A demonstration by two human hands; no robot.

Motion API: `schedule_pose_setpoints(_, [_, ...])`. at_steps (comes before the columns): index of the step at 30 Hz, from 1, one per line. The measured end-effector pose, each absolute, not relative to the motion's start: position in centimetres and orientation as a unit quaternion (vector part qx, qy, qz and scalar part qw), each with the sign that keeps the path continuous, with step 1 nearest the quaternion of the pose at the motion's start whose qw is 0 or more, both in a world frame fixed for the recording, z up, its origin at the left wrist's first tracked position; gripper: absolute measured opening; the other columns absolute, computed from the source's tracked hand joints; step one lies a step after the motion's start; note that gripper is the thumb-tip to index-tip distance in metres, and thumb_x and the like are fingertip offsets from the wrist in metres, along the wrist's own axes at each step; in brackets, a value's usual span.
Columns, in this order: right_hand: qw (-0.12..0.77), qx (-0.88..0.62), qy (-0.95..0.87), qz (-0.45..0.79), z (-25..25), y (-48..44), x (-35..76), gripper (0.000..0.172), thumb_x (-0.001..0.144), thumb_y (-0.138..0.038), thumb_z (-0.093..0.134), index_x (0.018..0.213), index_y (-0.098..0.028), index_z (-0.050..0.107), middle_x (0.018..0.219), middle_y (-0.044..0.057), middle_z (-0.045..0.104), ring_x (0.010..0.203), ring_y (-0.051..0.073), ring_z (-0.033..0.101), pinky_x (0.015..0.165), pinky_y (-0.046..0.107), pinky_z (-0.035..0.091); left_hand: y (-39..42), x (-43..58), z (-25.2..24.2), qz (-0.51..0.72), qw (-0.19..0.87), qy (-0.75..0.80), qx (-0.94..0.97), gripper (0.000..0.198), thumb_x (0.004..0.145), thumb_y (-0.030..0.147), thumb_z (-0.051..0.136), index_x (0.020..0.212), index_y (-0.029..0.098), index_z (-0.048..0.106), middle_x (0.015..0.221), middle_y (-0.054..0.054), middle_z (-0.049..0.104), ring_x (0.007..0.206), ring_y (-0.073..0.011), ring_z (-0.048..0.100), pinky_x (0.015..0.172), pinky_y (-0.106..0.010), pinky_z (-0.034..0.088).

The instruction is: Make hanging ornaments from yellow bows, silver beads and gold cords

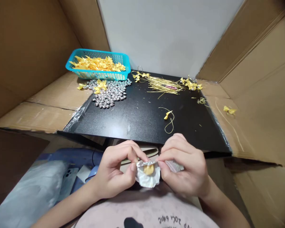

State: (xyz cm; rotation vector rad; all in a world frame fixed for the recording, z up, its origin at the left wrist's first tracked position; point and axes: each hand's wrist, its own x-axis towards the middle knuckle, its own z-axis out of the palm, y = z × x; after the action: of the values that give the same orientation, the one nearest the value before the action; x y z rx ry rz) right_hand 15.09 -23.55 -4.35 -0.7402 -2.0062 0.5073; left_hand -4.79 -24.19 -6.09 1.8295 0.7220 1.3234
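Note:
Between both hands, close to my body and below the table's front edge, is a crinkled white and silver foil wrapper (147,181). A small yellowish-tan lump (148,169) lies on it, its kind not clear. My left hand (120,169) pinches the wrapper's left side, with fingers along the top fold. The thumb and forefinger of my right hand (184,164) close on its upper right corner. Beyond the hands, a yellow bow (167,115) with a thin gold cord lies on the black table (142,117).
At the back left stands a turquoise basket (98,75) of yellow ribbon bows. Silver beads (111,93) are spread before it. Gold strips (163,85) and more bows (191,84) lie at the back right. Cardboard walls (263,79) flank the table; a phone (68,179) lies lower left.

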Motion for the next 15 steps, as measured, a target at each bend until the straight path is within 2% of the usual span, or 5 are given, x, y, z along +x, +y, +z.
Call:
schedule_pose_setpoints(4, [0.465,-0.317,-0.744,0.360,-4.4,-23.4,14.7,0.012,0.077,-0.008,0.059,0.068,-0.016,0.059,0.065,-0.001,0.057,0.061,0.011,0.053,0.060,0.027,0.041,-24.0,-4.6,-6.5,0.554,0.334,0.242,0.723,0.026,0.093,0.030,0.056,0.070,0.018,0.052,0.072,-0.005,0.072,0.061,-0.0137,0.059,0.062,-0.030,0.050])
schedule_pose_setpoints(10, [0.428,-0.331,-0.609,0.580,-5.7,-22.9,14.3,0.017,0.081,-0.019,0.062,0.066,-0.017,0.056,0.068,-0.002,0.052,0.059,0.009,0.046,0.055,0.023,0.036,-23.9,-4.7,-7.6,0.561,0.348,0.254,0.707,0.027,0.094,0.030,0.055,0.070,0.018,0.049,0.069,-0.003,0.067,0.062,-0.0134,0.057,0.061,-0.030,0.049])
schedule_pose_setpoints(15, [0.423,-0.299,-0.552,0.654,-6.1,-23.0,14.2,0.020,0.083,-0.027,0.065,0.068,-0.017,0.057,0.070,-0.002,0.050,0.060,0.009,0.043,0.055,0.023,0.034,-23.6,-4.3,-6.5,0.563,0.345,0.258,0.705,0.028,0.094,0.032,0.054,0.069,0.019,0.048,0.065,-0.001,0.065,0.059,-0.0128,0.058,0.060,-0.030,0.049])
